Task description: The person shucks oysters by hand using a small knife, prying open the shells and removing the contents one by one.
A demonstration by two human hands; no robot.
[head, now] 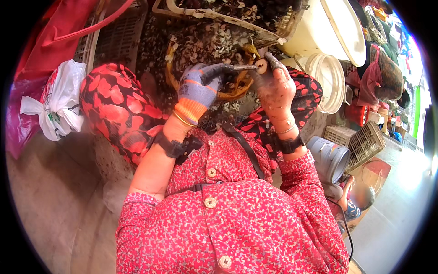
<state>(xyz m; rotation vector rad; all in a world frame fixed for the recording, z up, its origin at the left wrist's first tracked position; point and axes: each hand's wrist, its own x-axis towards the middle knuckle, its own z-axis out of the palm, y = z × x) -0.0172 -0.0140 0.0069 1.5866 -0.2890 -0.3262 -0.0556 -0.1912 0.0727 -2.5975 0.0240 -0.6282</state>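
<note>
My left hand (pixel 198 87), in a grey work glove with an orange cuff, grips a narrow metal blade tool (pixel 243 67) by its dark handle. The blade points right, its tip at a small round pale piece (pixel 261 65) with a dark centre, too small to name surely. My right hand (pixel 277 89) holds that piece; mud and bits cling to its skin, and dark covers wrap some fingers. Below both hands, a yellow band (pixel 236 94) forms a loop around a heap of broken shells (pixel 219 39). What lies under the fingers is partly hidden.
A plastic crate (pixel 226 19) with shells and dark contents stands ahead. White buckets (pixel 328 82) are at the right, near a grey bucket (pixel 328 159) and slatted crates (pixel 366 145). A tied white bag (pixel 61 102) lies left. Another person (pixel 352 200) sits at lower right.
</note>
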